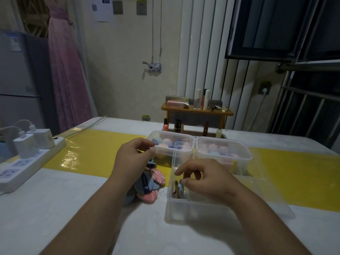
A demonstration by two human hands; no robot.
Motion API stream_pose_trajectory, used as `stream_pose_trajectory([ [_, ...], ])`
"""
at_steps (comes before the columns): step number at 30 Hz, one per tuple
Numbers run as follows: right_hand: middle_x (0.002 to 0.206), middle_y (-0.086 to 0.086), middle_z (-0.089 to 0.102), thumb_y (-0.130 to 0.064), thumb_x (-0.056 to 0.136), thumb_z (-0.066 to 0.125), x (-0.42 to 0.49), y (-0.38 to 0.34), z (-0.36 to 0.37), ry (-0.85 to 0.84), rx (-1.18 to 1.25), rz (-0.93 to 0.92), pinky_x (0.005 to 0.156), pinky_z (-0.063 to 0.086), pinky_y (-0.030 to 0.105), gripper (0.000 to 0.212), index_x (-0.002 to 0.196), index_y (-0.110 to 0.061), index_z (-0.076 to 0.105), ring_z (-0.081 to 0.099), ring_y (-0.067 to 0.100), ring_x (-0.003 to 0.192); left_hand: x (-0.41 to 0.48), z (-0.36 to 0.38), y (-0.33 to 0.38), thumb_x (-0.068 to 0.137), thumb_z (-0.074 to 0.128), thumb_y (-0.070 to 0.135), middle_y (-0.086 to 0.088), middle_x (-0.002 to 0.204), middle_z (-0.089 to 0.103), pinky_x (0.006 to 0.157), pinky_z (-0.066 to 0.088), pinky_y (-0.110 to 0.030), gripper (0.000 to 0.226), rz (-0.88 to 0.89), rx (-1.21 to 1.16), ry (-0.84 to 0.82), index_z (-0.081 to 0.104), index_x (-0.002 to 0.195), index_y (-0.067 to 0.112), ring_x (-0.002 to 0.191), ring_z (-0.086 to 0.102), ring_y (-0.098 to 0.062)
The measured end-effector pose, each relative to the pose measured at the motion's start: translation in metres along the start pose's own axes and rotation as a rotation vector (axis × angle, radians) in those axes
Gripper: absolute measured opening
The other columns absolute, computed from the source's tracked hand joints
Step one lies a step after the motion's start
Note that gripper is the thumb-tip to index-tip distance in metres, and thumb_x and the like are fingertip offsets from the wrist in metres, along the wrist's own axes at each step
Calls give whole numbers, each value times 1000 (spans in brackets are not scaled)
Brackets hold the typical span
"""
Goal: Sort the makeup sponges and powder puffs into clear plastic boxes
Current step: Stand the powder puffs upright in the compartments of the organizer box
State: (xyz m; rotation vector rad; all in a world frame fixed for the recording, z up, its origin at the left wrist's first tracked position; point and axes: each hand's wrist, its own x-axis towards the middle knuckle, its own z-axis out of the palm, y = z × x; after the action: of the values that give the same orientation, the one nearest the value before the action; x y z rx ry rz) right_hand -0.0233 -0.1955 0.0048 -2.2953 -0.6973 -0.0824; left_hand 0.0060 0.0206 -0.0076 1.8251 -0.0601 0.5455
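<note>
White worktop [55, 208] with a glossy yellow strip [95, 153] running left to right across its middle. Big clear divided box [184, 205] sits right of centre near the front edge, partly over the strip. Two clear lidless boxes stand side by side, touching, toward the far edge: left box [184, 138] holds blue and pink sponges [166, 141], right box [239, 146] holds pink and pale sponges [212, 147]. White power strip [24, 166] lies along the left edge with two white chargers [25, 144] plugged in. Small wooden shelf [196, 110] with cosmetics at the far edge, behind the boxes. Left hand [134, 159] hovers mid-worktop above the loose puffs, fingers curled, thumb tip near forefinger; can't tell if it pinches anything. Right hand [206, 177] reaches into the divided box's left compartment, fingers curled, thumb and fingertips pinching the top edge of a blue puff [181, 187] standing on edge there beside other upright puffs. Pile of powder puffs [149, 186], pink striped and blue-grey, lies on the worktop just left of the divided box, partly under the left wrist.
</note>
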Motion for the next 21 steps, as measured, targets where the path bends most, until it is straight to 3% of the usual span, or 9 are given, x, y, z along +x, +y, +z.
stream_pose_trajectory([
  [6,82,-25,63,-24,86,66,0,0,0,29,-33,1,61,40,11,29,79,-52,63,54,-7,77,2,-2,-4,85,72,13,10,76,68,53,48,-17,22,33,78,-2,71,81,34,67,64,-7],
  [9,83,-34,61,-22,87,65,0,0,0,51,-32,1,59,42,8,32,77,-52,63,54,-8,78,2,-1,-7,84,69,7,13,83,67,58,51,-25,33,37,252,-76,67,76,39,68,62,-7],
  [12,87,-36,61,-23,88,63,0,2,1,104,-20,-1,59,43,10,30,76,-51,65,56,-4,79,1,-1,-7,75,67,7,18,89,64,73,56,-31,35,66,471,-184,64,73,42,84,62,-7],
  [16,85,-27,65,-25,87,62,1,6,2,163,3,6,63,46,20,27,78,-50,67,58,1,77,-1,-1,-5,71,73,34,16,96,67,87,49,-35,22,237,697,-345,75,92,36,98,55,-12],
  [21,87,-29,65,-28,85,61,2,5,3,172,11,-7,62,44,16,24,78,-49,67,58,1,77,-2,1,-5,72,70,55,18,99,69,85,43,-33,37,398,898,-421,74,102,35,96,51,-11],
])
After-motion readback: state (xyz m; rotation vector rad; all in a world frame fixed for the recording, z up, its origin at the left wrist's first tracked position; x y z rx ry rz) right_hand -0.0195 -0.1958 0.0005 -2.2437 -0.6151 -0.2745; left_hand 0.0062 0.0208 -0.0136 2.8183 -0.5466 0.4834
